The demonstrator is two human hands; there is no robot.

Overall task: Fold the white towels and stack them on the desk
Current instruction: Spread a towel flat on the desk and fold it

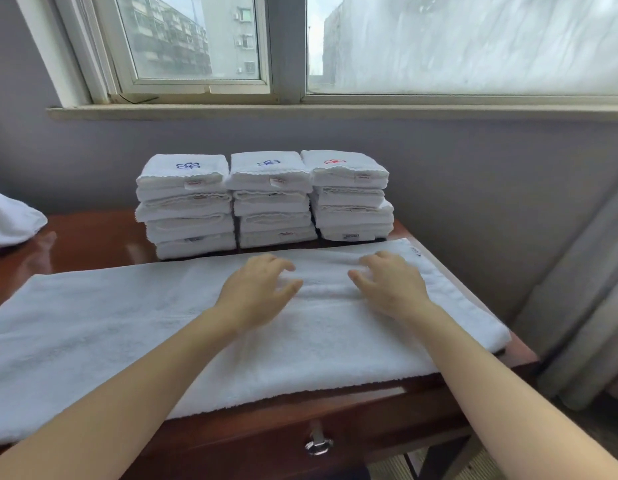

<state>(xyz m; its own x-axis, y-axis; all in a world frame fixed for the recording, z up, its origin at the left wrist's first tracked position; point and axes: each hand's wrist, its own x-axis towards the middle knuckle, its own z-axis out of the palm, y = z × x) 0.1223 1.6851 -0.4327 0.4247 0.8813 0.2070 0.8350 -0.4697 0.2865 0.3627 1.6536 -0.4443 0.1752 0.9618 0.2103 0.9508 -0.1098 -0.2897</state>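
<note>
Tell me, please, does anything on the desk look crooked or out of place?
Only slightly. The left stack is uneven: its lower towels sit shifted right of the upper ones. In the right stack, one lower towel juts out to the right. Nothing looks spilled or damaged.

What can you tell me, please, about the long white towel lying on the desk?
The white terry towel lies flat across the brown desk, a long band whose near edge lies along the front. A small label shows at its far right corner. The left hand and right hand rest on it.
</note>
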